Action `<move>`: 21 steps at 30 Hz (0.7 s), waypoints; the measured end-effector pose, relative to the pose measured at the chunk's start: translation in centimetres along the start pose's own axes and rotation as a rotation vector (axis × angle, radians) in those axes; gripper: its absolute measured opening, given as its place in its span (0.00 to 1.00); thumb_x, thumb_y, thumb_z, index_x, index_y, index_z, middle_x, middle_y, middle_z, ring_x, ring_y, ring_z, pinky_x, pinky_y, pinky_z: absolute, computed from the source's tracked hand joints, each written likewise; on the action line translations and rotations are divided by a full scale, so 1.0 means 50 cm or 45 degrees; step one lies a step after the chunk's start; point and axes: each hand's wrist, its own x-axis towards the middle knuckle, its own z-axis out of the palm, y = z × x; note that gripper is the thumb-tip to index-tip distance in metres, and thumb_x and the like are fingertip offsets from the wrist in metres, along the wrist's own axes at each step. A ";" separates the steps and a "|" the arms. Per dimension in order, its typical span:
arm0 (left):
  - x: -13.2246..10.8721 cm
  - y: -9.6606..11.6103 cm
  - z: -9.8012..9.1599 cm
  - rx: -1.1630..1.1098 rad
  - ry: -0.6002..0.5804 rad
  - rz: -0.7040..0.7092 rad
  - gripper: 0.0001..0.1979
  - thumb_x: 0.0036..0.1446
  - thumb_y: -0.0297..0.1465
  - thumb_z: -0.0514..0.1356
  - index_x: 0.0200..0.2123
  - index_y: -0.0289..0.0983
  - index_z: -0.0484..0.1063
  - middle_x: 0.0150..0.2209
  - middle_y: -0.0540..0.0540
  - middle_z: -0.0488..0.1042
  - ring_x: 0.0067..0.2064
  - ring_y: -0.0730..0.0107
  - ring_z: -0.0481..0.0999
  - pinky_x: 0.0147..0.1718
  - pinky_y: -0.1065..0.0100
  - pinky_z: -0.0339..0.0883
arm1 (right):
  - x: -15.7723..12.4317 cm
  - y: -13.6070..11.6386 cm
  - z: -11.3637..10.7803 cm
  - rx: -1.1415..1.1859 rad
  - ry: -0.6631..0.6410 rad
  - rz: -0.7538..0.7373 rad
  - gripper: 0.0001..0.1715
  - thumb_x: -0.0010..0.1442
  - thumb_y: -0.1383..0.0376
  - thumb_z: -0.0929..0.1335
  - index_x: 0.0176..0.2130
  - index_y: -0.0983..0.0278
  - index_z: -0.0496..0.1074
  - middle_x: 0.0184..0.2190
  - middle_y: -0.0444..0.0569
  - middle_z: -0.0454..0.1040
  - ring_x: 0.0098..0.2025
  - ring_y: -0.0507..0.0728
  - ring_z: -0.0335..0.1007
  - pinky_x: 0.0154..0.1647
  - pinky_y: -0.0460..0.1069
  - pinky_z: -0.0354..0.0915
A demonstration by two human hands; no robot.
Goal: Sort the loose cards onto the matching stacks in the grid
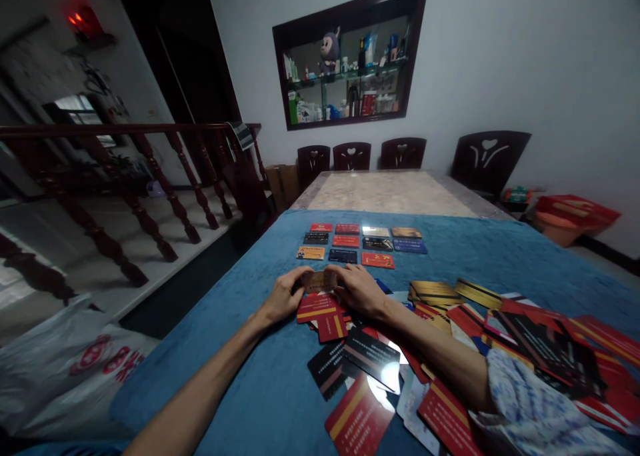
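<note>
Left hand and right hand, fingers nearly closed, are gripping a card at both ends, seemingly aligning it; shifting it is calling for even pressure.

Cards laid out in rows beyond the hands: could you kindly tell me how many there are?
11 cards: four in the far row, four in the middle row, three in the near row. None appears hidden.
</note>
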 end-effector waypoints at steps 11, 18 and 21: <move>0.005 -0.003 0.009 0.014 0.076 -0.023 0.21 0.55 0.21 0.56 0.53 0.34 0.69 0.49 0.41 0.76 0.49 0.63 0.76 0.52 0.59 0.72 | -0.002 0.010 0.008 -0.075 0.104 -0.054 0.30 0.63 0.66 0.64 0.62 0.69 0.61 0.45 0.58 0.71 0.47 0.62 0.62 0.44 0.54 0.59; 0.005 0.015 0.000 0.051 0.008 0.027 0.27 0.54 0.21 0.59 0.58 0.37 0.64 0.50 0.40 0.72 0.51 0.61 0.73 0.51 0.58 0.72 | 0.001 0.010 -0.004 -0.161 0.129 -0.067 0.30 0.62 0.64 0.66 0.61 0.68 0.63 0.46 0.58 0.71 0.48 0.63 0.61 0.45 0.55 0.58; 0.005 0.016 0.002 0.109 0.001 0.051 0.30 0.53 0.20 0.58 0.60 0.38 0.62 0.55 0.39 0.67 0.57 0.58 0.69 0.56 0.55 0.68 | 0.003 0.008 -0.014 -0.205 0.129 -0.057 0.29 0.61 0.63 0.67 0.60 0.67 0.64 0.46 0.58 0.71 0.49 0.63 0.61 0.45 0.55 0.57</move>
